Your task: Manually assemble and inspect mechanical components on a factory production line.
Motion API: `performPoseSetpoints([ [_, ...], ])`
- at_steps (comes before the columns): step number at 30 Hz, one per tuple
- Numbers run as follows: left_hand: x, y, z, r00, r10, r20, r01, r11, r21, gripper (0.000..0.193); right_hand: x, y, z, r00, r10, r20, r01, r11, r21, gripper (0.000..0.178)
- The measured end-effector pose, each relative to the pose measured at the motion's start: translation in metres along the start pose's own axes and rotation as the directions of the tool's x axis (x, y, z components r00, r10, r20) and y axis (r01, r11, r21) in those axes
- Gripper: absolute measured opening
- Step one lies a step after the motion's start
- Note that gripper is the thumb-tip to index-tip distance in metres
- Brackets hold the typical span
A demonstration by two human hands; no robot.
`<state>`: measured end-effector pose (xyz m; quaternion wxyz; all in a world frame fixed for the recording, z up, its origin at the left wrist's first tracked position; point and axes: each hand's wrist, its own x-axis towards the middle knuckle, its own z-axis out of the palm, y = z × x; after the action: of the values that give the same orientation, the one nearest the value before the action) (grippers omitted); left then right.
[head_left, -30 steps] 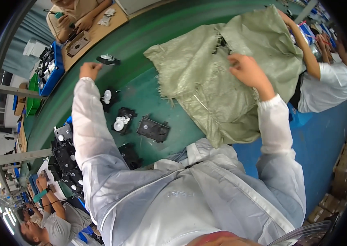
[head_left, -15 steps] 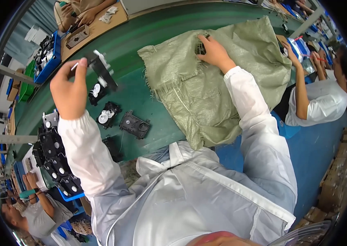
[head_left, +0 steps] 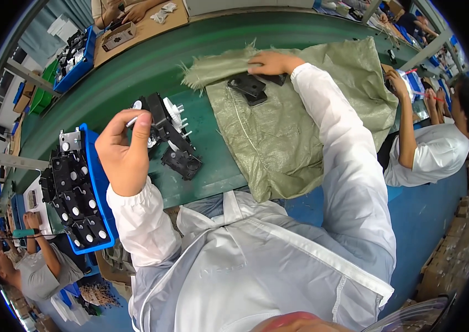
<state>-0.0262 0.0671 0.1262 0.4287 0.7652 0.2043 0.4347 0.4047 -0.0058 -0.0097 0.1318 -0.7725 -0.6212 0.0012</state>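
My left hand (head_left: 125, 149) is closed, thumb against fingers, on a black gear assembly (head_left: 161, 117) with white gears and pins, held above the green table. A short white rod (head_left: 132, 121) shows at its fingertips. My right hand (head_left: 272, 63) lies at the folded-back, frayed mouth of a green woven sack (head_left: 295, 133), its fingers curled over the fabric. Just below it, black plastic parts (head_left: 247, 84) show at the sack's mouth, and another dark part is partly covered by the hand. A black housing (head_left: 182, 162) rests on the table under the held assembly.
On my left, a blue bin (head_left: 100, 191) holds several black assemblies with white discs. Another blue bin (head_left: 89, 55) of parts stands at the far left, near a small cardboard tray (head_left: 118, 37). Co-workers sit left, right (head_left: 431, 141) and across.
My left hand has come right and nearer with the gear assembly. My right hand has moved left; the sack's mouth is folded back, and black parts now show there.
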Motion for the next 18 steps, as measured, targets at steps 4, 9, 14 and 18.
performPoseSetpoints([
  [4,-0.005,-0.007,0.003,1.000,-0.026,0.018,0.027,0.999,-0.037,0.007,-0.023,-0.002,-0.021,0.991,0.036,0.133,-0.013,0.985,-0.171,0.049],
  [9,-0.013,-0.014,0.012,0.996,-0.069,0.051,0.074,0.993,-0.096,0.006,-0.054,-0.048,-0.079,0.945,0.250,0.211,-0.206,0.956,-0.210,0.044],
  [14,-0.021,-0.022,0.028,0.996,-0.078,0.044,0.084,0.985,-0.151,0.005,-0.069,-0.081,-0.087,0.784,0.616,0.074,-0.578,0.769,-0.272,0.042],
  [18,-0.025,-0.028,0.040,0.994,-0.106,0.015,0.107,0.969,-0.224,0.007,-0.086,-0.076,-0.047,0.947,0.237,0.218,-0.253,0.966,0.051,0.041],
])
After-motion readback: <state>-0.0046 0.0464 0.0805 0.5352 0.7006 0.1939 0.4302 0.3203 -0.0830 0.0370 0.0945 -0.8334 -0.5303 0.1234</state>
